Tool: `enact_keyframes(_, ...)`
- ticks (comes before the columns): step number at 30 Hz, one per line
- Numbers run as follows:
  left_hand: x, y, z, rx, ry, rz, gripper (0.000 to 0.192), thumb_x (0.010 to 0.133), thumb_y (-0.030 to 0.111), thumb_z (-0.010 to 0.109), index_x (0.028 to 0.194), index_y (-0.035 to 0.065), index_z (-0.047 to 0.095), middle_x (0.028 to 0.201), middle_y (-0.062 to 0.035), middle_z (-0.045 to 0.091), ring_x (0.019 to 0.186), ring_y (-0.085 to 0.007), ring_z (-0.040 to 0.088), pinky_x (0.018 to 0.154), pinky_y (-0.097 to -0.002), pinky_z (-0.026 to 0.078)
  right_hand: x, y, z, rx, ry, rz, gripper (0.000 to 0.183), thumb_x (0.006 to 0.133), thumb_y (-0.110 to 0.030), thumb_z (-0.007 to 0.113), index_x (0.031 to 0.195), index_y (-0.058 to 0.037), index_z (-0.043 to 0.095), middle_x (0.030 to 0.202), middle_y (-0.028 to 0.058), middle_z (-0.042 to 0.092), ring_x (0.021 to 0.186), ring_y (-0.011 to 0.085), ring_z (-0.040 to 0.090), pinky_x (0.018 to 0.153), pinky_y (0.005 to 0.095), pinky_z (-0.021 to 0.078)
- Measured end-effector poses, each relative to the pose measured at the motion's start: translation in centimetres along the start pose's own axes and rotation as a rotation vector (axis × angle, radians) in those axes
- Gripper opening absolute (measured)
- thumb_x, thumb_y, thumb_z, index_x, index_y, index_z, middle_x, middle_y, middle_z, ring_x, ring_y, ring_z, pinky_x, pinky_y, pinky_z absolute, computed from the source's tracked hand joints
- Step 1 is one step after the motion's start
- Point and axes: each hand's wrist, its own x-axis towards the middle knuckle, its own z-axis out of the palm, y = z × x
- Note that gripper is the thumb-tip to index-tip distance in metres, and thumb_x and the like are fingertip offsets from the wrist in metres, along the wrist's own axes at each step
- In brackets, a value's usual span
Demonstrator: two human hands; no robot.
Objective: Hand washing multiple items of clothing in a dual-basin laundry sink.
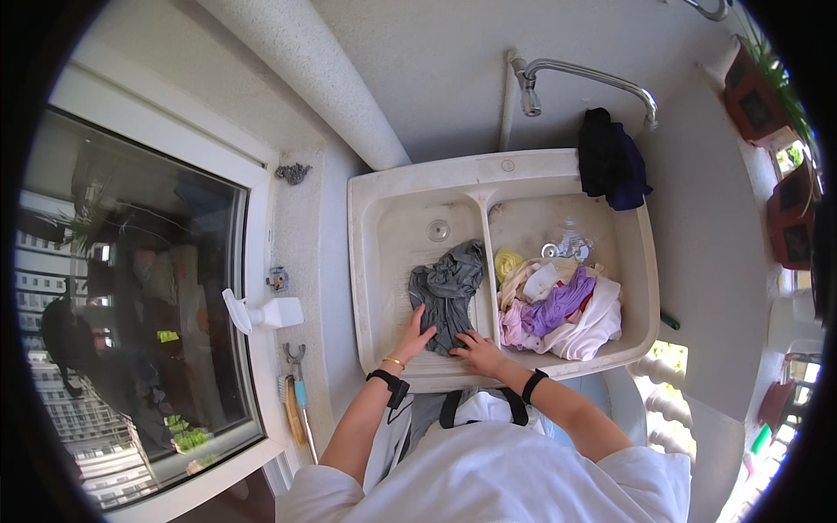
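Note:
A wet-looking dark grey garment (451, 287) lies bunched over the ribbed washboard slope in the left basin of a double laundry sink (418, 165). My left hand (412, 337) rests at the garment's lower left edge, thumb apart from the fingers. On its lower right corner lies my right hand (482, 355), fingers spread over the cloth. Neither hand shows a closed grip. Across the divider (487, 261), the right basin holds a heap of wet clothes: a purple cloth (561, 297), a white cloth (592, 323), a pink one (514, 321) and a yellow one (507, 261).
A chrome swivel tap (588, 68) reaches over the right basin, above dark clothes (605, 157) draped on the corner rim. Along the left sill stand a white spray bottle (278, 314) and a wooden-backed brush (293, 412). Potted plants (758, 98) line the right side.

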Motion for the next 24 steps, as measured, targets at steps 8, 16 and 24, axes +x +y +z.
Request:
enact_keyframes(8, -3.3, 2.5, -1.2, 0.751, -0.266, 0.131, 0.107, 0.067, 0.032, 0.081, 0.151, 0.014, 0.019, 0.142, -0.0223, 0.038, 0.128, -0.0383, 0.041, 0.108, -0.0432, 0.035, 2.4, 1.4, -2.4, 0.001, 0.069, 0.263, 0.035, 0.076, -0.015, 0.062, 0.111, -0.0184, 0.061, 0.11, 0.0148, 0.06, 0.099, 0.0363, 0.061, 0.082, 0.0444, 0.0514)
enact_keyframes(16, -2.1, 5.8, 0.8, 0.76, -0.194, 0.214, 0.074, 0.071, 0.018, 0.077, 0.136, 0.0107, 0.041, 0.134, -0.0201, 0.046, 0.12, -0.0372, 0.048, 0.1, -0.0413, 0.042, -1.6, -0.3, -9.9, 0.409, 0.364, 0.201, 0.03, 0.077, -0.026, 0.057, 0.097, -0.0045, 0.062, 0.079, 0.0258, 0.064, 0.08, 0.0417, 0.064, 0.075, 0.0497, 0.0503)
enact_keyframes(24, 3.6, 21.3, 0.2, 0.439, -0.069, 0.372, 0.038, 0.076, 0.003, 0.067, 0.11, 0.0014, 0.053, 0.093, -0.021, 0.065, 0.089, -0.0386, 0.063, 0.078, -0.0407, 0.05, -6.3, 3.9, -23.4, 0.379, 0.669, 0.149, 0.024, 0.084, -0.017, 0.048, 0.099, -0.003, 0.061, 0.078, 0.0243, 0.062, 0.079, 0.0439, 0.06, 0.071, 0.0503, 0.0465)
